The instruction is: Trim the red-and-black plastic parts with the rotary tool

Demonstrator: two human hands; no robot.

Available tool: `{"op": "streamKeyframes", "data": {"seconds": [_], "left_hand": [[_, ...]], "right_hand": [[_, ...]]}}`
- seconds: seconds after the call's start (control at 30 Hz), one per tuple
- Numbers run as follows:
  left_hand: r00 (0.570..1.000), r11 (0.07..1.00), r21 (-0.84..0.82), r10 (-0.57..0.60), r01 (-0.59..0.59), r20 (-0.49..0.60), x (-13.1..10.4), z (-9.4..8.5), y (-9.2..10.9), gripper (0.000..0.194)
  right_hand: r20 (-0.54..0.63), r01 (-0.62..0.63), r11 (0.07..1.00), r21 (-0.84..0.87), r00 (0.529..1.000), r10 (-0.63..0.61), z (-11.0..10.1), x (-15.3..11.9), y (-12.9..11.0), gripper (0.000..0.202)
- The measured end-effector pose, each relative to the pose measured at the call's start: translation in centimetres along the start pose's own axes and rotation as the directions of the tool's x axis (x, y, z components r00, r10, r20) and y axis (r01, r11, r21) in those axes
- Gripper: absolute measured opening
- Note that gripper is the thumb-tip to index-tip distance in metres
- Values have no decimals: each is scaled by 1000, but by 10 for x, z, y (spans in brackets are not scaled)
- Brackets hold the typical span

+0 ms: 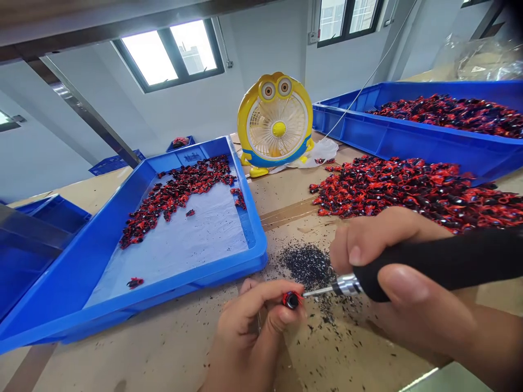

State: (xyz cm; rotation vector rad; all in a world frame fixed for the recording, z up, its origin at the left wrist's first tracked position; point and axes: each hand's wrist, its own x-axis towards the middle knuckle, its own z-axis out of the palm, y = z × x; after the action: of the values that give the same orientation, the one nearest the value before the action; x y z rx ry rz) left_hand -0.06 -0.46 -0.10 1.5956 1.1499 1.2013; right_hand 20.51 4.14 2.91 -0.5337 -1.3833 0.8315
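My left hand [255, 329] pinches a small red and black plastic part [291, 300] between thumb and fingers, its round black end facing me. My right hand [420, 294] is wrapped round a black-handled powered tool [433, 261] with a silver collar, perhaps an electric screwdriver or engraving pen. The tool's thin metal tip points left and reaches the side of the part. Below and behind the tip lies a heap of black shavings [308, 264] on the brown tabletop.
A blue tray [163, 302] at left holds similar parts on a white sheet. Loose parts [392, 188] are piled at right before another filled blue tray [408, 139]. A yellow fan [278, 129] stands at the back. A metal post [81, 106] rises at left.
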Motion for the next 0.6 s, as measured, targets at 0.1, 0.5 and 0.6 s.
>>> {"op": "streamKeyframes", "data": {"seconds": [0.1,0.5,0.6], "left_hand": [[1000,999,-27,-24,24,4,-1,0,1,21],[994,977,-185,-96,103,44,-3,1,1,26],[988,951,-268,-151,154,31,-6,5,2,25]], "right_hand": [[-70,-21,996,82,997,27,0,2,2,23],[-15,-5,999,52,1000,6,4,0,-1,24],[28,16,999,-40,999,-15,3,-1,0,26]]}}
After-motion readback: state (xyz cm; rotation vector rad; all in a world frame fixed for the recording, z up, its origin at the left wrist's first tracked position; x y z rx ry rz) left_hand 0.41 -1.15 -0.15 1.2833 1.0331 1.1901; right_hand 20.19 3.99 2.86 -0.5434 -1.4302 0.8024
